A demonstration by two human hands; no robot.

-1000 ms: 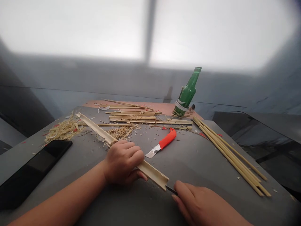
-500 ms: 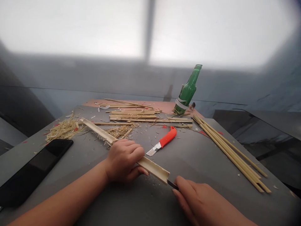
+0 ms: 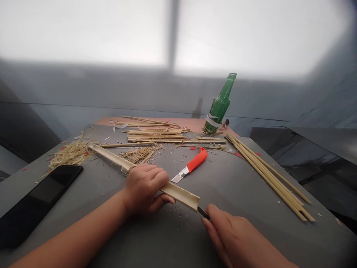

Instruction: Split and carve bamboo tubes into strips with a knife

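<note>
A split bamboo strip (image 3: 182,196), hollow like a trough, slants across the table. My left hand (image 3: 146,189) is wrapped round its middle from above, with the far end reaching toward the wood shavings. My right hand (image 3: 225,229) is closed on a dark narrow blade (image 3: 204,213), whose tip touches the strip's near end; the handle is hidden in the palm. Just beyond the strip lies a red-handled utility knife (image 3: 193,163) with its blade out, touched by neither hand.
A green bottle (image 3: 219,108) leans at the back. Bamboo sticks lie in the middle (image 3: 156,136) and at the right (image 3: 267,178). Piles of shavings (image 3: 71,150) sit left, near a black phone (image 3: 41,201). The grey table (image 3: 240,178) is strewn with scraps.
The whole view has shifted slightly, so things sit a little further left and up. Both hands keep their grips, and the blade remains at the strip's near end.
</note>
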